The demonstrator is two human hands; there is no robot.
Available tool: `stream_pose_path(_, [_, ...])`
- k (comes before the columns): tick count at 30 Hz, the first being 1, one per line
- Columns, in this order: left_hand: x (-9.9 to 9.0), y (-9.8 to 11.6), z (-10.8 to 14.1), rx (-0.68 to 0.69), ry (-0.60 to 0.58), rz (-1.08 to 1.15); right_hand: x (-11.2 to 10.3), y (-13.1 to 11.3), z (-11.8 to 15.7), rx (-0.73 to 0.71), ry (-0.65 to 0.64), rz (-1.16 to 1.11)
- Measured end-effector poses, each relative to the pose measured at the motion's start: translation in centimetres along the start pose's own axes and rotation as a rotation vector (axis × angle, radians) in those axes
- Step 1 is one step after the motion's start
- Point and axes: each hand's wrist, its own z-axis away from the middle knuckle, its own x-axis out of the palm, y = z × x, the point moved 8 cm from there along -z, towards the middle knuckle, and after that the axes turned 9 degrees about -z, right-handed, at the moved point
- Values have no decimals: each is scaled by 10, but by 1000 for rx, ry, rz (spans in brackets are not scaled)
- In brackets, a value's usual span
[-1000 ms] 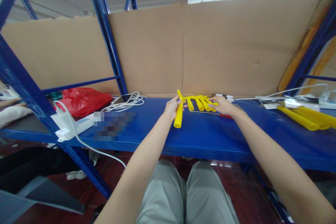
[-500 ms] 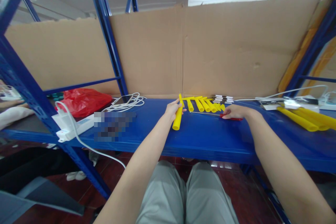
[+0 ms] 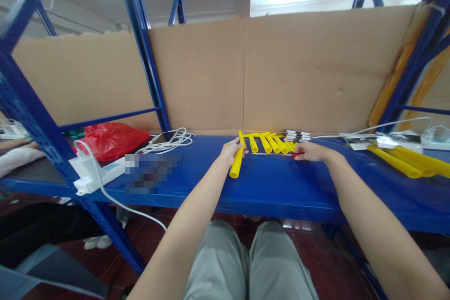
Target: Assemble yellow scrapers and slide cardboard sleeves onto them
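Note:
My left hand (image 3: 230, 153) is closed around a yellow tube (image 3: 236, 168), which tilts with its wide open end toward me and its narrow end toward the cardboard. Fingers of my right hand (image 3: 312, 151) are wrapped around the red handle of a screwdriver (image 3: 272, 153). Its long thin shaft points left, toward the held tube, and the tip appears apart from it. Most of the handle is hidden by the hand. Between and behind my hands lies a row of several similar yellow tubes (image 3: 266, 143), with small yellow pieces (image 3: 290, 146) at its right end.
Black-and-white strips (image 3: 297, 136) lie behind the row. More yellow tubes (image 3: 395, 163) rest at the right. On the left are a red plastic bag (image 3: 114, 141), a white power strip (image 3: 105, 174) and a coiled white cable (image 3: 176, 139). Cardboard (image 3: 309, 70) closes off the blue shelf's back.
The view has shifted slightly. My right hand now covers more of the screwdriver's red handle, whose end stuck out to the right before. My left hand still grips the tube in much the same place.

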Motion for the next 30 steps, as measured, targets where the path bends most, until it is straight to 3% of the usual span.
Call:
stream_pose_path(10, [3, 3, 5, 12, -13, -44, -17, -19, -3, -188, 204, -155])
stream_pose_path(30, [7, 4, 8, 11, -41, -74, -19, -17, -4, -165, 252, -91])
